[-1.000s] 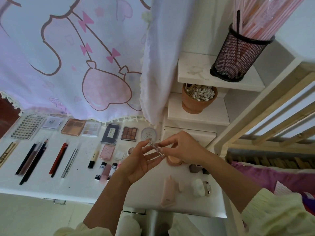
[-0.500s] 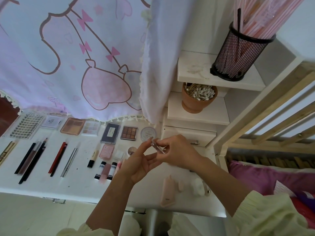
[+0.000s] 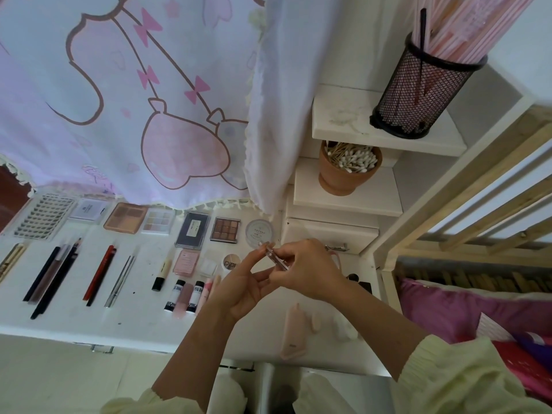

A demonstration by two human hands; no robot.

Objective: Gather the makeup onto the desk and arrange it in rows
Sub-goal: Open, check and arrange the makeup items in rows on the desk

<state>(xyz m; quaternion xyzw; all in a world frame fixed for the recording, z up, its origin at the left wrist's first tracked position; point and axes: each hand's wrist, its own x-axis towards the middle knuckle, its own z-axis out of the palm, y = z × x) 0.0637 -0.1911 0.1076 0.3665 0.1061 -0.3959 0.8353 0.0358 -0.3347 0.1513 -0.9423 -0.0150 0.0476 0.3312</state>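
Note:
Above the white desk point(image 3: 68, 321), my right hand point(image 3: 307, 270) grips a small slim clear makeup stick point(image 3: 276, 258). My left hand point(image 3: 242, 285) has its palm up and its fingertips touch the stick's upper end. Palettes point(image 3: 224, 230) and compacts line the desk's back edge. In front of them lie pencils point(image 3: 100, 274), liners and small tubes point(image 3: 179, 294) in rows. A pink bottle point(image 3: 294, 333) and a white puff point(image 3: 345, 327) lie near the front right.
A cartoon curtain point(image 3: 134, 100) hangs over the desk's back. White stepped shelves point(image 3: 346, 198) at the right carry a clay pot of cotton swabs point(image 3: 348, 167) and a black mesh holder point(image 3: 418, 88). A wooden bed rail point(image 3: 466, 186) and pink bedding point(image 3: 466, 309) lie to the right.
Both hands have drifted slightly left and up with the stick; the peach round jar seen under the right hand a second ago is now hidden.

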